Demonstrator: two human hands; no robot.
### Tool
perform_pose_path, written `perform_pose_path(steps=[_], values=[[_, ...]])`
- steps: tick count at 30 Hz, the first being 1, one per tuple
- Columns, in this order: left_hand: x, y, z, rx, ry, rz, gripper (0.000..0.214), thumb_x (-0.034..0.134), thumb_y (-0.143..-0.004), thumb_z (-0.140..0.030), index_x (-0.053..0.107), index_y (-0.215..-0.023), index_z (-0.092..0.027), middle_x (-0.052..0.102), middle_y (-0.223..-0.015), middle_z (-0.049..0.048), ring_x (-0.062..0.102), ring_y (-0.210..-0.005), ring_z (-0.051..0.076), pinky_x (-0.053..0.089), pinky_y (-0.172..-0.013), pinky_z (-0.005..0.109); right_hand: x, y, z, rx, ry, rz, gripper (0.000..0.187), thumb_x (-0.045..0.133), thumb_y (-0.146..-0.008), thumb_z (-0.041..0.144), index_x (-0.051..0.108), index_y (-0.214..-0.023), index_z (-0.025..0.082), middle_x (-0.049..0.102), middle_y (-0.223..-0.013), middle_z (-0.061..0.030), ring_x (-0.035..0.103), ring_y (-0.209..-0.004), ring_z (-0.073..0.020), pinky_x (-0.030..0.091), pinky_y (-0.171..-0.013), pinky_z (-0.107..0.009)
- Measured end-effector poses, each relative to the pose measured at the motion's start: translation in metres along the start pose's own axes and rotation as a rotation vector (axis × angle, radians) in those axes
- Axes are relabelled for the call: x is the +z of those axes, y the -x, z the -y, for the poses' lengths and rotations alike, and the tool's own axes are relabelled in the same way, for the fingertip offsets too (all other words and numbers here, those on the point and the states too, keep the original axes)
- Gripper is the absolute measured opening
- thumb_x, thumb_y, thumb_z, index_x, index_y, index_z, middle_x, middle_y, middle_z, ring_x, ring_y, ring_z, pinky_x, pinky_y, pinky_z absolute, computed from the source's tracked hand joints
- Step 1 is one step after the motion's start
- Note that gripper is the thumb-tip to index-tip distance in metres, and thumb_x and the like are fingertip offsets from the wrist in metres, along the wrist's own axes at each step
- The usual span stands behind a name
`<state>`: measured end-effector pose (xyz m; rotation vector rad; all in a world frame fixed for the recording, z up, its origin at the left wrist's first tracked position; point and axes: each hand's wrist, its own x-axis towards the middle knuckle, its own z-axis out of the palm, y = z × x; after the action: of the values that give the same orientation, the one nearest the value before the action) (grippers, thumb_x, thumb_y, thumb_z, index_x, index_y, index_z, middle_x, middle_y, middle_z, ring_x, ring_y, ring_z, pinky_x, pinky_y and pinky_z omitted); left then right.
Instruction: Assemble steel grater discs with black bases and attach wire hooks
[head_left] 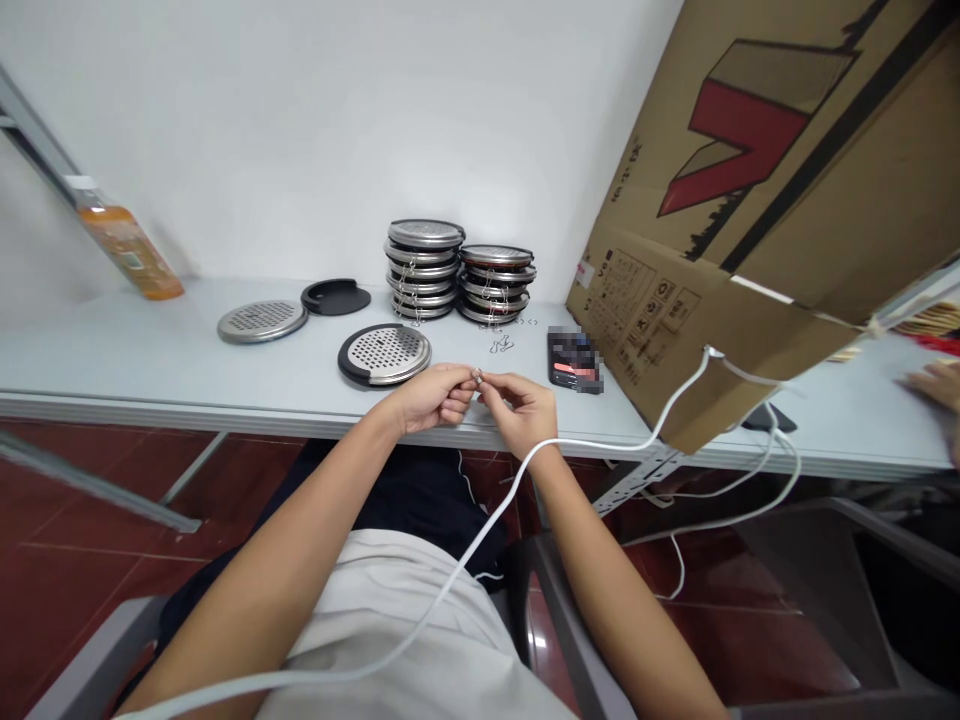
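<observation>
My left hand [439, 397] is closed in a loose fist, thumb and forefinger pinching a small shiny metal wire piece [477, 377]. From the other side, the fingertips of my right hand [519, 405] pinch the same piece; its exact shape is too small to make out. Just behind my left hand lies a round metal disc with holes [386, 352], partly ringed by a black rim. A few bent wire clips [501, 344] are on the table beyond my fingers.
Two stacks of metal discs, a taller one [426, 234] and a shorter one [496, 256], stand by the wall. A perforated disc [262, 320], black round part [335, 296], orange bottle [127, 245], phone [574, 360] and carton [675, 250] surround them. A white cable [480, 545] crosses my right arm. Another person's hand [937, 383] is far right.
</observation>
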<state>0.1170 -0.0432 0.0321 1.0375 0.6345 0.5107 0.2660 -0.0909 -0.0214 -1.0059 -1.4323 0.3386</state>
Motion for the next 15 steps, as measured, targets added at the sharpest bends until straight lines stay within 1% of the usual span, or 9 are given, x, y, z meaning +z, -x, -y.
perform_pose_path(steps=[3, 6, 8, 11, 13, 15], values=[[0.0009, -0.0001, 0.0015, 0.001, -0.009, -0.005, 0.023, 0.051, -0.087, -0.017, 0.039, -0.067, -0.017, 0.026, -0.057, -0.0087, 0.020, -0.040, 0.001, 0.018, -0.037, 0.012, 0.0021, 0.0012, -0.0021, 0.016, 0.017, -0.030, 0.016, 0.064, -0.084, 0.026, 0.074, -0.093, 0.017, 0.075, -0.084, -0.0069, 0.069, -0.070, -0.0165, 0.057, -0.069, -0.030], [0.0020, 0.0004, 0.0035, 0.015, -0.025, -0.012, 0.024, 0.050, -0.086, -0.015, 0.038, -0.065, -0.017, 0.026, -0.056, -0.0085, 0.021, -0.040, 0.001, 0.018, -0.037, 0.012, 0.0039, 0.0018, -0.0007, -0.011, 0.064, -0.055, 0.014, 0.062, -0.084, 0.024, 0.071, -0.092, 0.017, 0.073, -0.080, -0.0052, 0.067, -0.068, -0.0157, 0.056, -0.069, -0.028], [0.0028, 0.0008, 0.0046, 0.027, -0.027, -0.019, 0.024, 0.049, -0.085, -0.015, 0.037, -0.065, -0.018, 0.026, -0.056, -0.0083, 0.021, -0.039, 0.002, 0.018, -0.037, 0.013, 0.0046, 0.0021, 0.0011, -0.037, 0.100, -0.048, 0.018, 0.060, -0.084, 0.022, 0.070, -0.099, 0.018, 0.072, -0.078, -0.0037, 0.066, -0.066, -0.0145, 0.055, -0.068, -0.028], [0.0036, 0.0013, 0.0056, 0.043, -0.025, -0.035, 0.024, 0.048, -0.086, -0.016, 0.036, -0.065, -0.018, 0.027, -0.056, -0.0081, 0.021, -0.039, 0.002, 0.017, -0.037, 0.013, 0.0047, 0.0023, 0.0023, -0.064, 0.123, -0.031, 0.029, 0.059, -0.084, 0.020, 0.066, -0.112, 0.018, 0.071, -0.078, -0.0020, 0.064, -0.064, -0.0129, 0.054, -0.069, -0.027], [0.0040, 0.0013, 0.0064, 0.050, -0.046, -0.037, 0.025, 0.048, -0.085, -0.016, 0.035, -0.064, -0.018, 0.026, -0.056, -0.0081, 0.020, -0.039, 0.002, 0.016, -0.037, 0.013, 0.0047, 0.0023, 0.0017, -0.075, 0.125, -0.028, 0.030, 0.058, -0.084, 0.019, 0.065, -0.114, 0.017, 0.071, -0.078, -0.0018, 0.064, -0.063, -0.0122, 0.054, -0.069, -0.026], [0.0047, 0.0008, 0.0076, 0.053, -0.080, -0.035, 0.026, 0.047, -0.084, -0.016, 0.033, -0.063, -0.019, 0.024, -0.055, -0.0085, 0.019, -0.038, 0.002, 0.015, -0.037, 0.014, 0.0051, 0.0023, 0.0008, -0.080, 0.139, -0.025, 0.029, 0.059, -0.084, 0.019, 0.067, -0.111, 0.017, 0.071, -0.076, -0.0017, 0.063, -0.062, -0.0120, 0.053, -0.067, -0.026]])
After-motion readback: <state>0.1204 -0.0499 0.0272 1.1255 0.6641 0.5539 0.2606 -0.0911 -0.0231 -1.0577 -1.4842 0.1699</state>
